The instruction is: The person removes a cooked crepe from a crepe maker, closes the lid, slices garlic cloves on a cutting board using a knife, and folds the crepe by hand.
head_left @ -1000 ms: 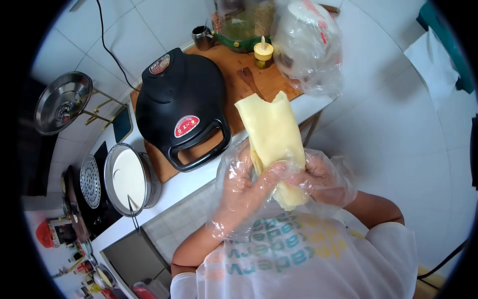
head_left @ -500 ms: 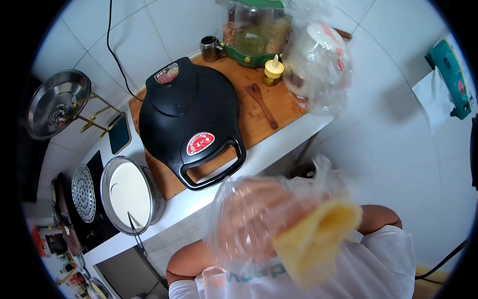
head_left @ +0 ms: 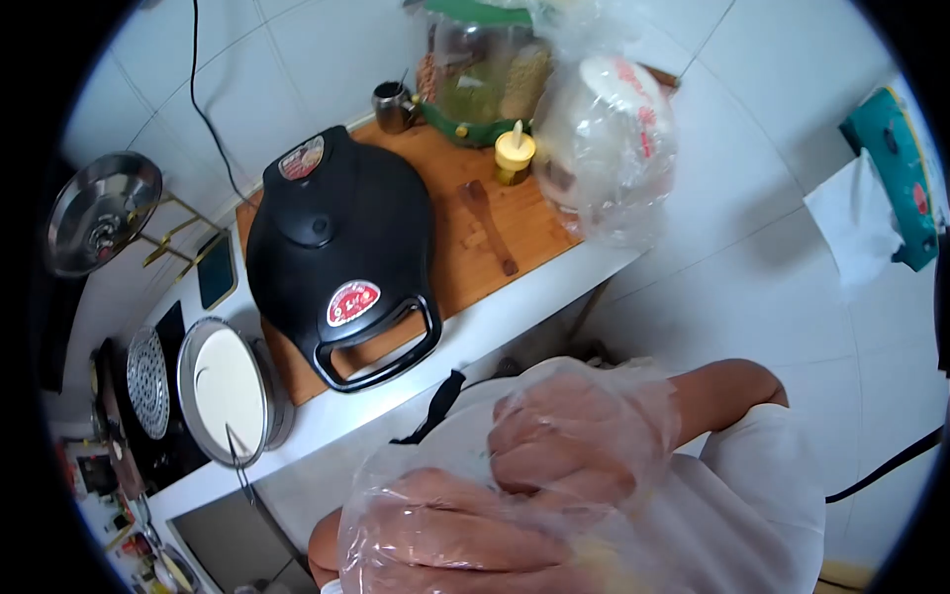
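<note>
Both hands are inside loose clear plastic, close to my body at the bottom of the head view. My left hand [head_left: 445, 530] is in front, with its fingers bent towards the right. At its fingertips shows a blurred piece of yellow pancake [head_left: 602, 562], mostly hidden by plastic and the lower edge of the view. My right hand [head_left: 564, 436] lies just above and beyond the left, its fingers curled in. What is in those fingers, if anything, cannot be made out. A pale round object [head_left: 465, 411] shows behind the hands, partly covered.
A closed black electric griddle [head_left: 341, 238] stands on a wooden board [head_left: 450, 267], near a wooden spatula [head_left: 490, 228], an oil bottle [head_left: 515, 153] and a bagged white container [head_left: 609, 139]. Left of it is a pot of white batter [head_left: 230, 391] with a utensil inside. Tissues [head_left: 896, 178] are on the right.
The yellow pancake has dropped low and is now largely out of sight. My left hand has come down; my right hand has moved in above it. The view has shifted slightly.
</note>
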{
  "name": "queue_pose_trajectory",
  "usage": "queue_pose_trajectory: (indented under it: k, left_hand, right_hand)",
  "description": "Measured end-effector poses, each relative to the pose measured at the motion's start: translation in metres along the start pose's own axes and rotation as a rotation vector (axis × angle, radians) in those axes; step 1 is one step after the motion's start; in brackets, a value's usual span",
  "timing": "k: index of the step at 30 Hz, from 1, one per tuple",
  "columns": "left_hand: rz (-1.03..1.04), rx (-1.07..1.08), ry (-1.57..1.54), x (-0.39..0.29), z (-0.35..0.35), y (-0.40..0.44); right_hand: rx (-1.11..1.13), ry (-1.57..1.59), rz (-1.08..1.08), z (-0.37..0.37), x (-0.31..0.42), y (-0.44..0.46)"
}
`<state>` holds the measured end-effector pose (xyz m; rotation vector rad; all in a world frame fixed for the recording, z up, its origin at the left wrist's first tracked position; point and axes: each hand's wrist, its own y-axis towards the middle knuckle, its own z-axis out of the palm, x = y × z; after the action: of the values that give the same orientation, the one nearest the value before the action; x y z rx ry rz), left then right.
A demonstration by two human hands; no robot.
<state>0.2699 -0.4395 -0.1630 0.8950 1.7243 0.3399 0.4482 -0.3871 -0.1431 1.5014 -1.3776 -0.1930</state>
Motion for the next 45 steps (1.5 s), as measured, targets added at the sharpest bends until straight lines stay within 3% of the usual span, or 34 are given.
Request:
queue_pose_trajectory:
  k: [4,7,9,11,12,14,16,20,24,27,31,38,45]
  left_hand:
    - [0.035,0.012,-0.001,0.005,0.005,0.010]
    - [0.050,0.018,0.004,0.008,0.005,0.015]
    - [0.047,0.015,0.003,0.011,0.006,0.016]
    - [0.038,0.005,0.018,0.016,0.007,0.019]
    - [0.034,-0.003,0.018,0.019,0.009,0.023]
    - [0.014,-0.027,0.024,0.027,0.014,0.028]
    - [-0.011,-0.043,0.029,0.030,0.016,0.031]
    - [-0.015,-0.052,0.033,0.032,0.013,0.034]
    - [0.045,-0.029,0.017,0.027,0.010,0.032]
    - [0.097,0.001,-0.001,0.021,0.005,0.029]
    - [0.166,0.038,-0.033,0.010,-0.002,0.024]
    - [0.196,0.067,-0.083,0.008,0.000,0.021]
    - [0.159,0.088,-0.083,0.022,0.001,0.029]
  right_hand:
    - [0.095,0.022,0.052,-0.017,-0.007,-0.007]
    - [-0.033,-0.099,0.010,-0.020,-0.013,-0.013]
    - [0.192,-0.134,0.147,-0.029,-0.014,-0.020]
    - [0.193,-0.159,0.198,-0.033,-0.017,-0.025]
    - [0.086,-0.173,0.182,-0.033,-0.021,-0.028]
    - [-0.001,-0.102,0.331,-0.038,-0.023,-0.029]
    - [0.038,0.105,0.664,-0.040,-0.020,-0.026]
    - [-0.009,0.195,0.926,-0.035,-0.016,-0.021]
    - [0.144,-0.098,0.704,-0.036,-0.016,-0.023]
    - [0.248,-0.178,0.345,-0.038,-0.007,-0.016]
    - [0.196,-0.189,0.061,-0.042,0.001,-0.010]
    - [0.113,-0.262,-0.056,-0.039,0.002,-0.011]
    - [0.097,-0.408,-0.026,-0.044,-0.011,-0.024]
